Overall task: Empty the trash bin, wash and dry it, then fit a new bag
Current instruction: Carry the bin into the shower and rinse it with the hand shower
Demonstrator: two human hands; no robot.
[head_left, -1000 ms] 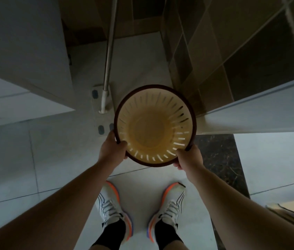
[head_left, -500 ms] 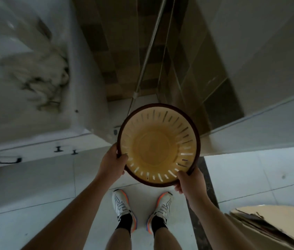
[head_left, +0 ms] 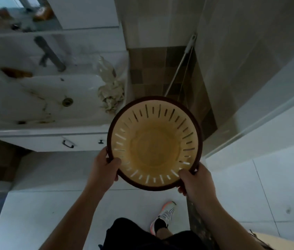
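Observation:
I look straight down into a round yellow trash bin (head_left: 154, 147) with slotted walls and a dark brown rim. It is empty inside and held upright in the air at waist height. My left hand (head_left: 104, 166) grips the rim at its lower left, thumb inside. My right hand (head_left: 195, 181) grips the rim at its lower right. The bin hangs just right of a white sink (head_left: 52, 100) and touches nothing else.
The sink has a grey tap (head_left: 49, 54), a drain (head_left: 67, 101) and a crumpled cloth (head_left: 111, 91) at its right edge, above a white cabinet (head_left: 52, 141). A mop handle (head_left: 180, 65) leans in the tiled corner behind. A white door frame (head_left: 261, 120) stands right.
The view has swung up and left, bringing the sink, tap and cloth into sight. The bin has been lifted higher and nearer the sink. Both hands keep their grip on the rim.

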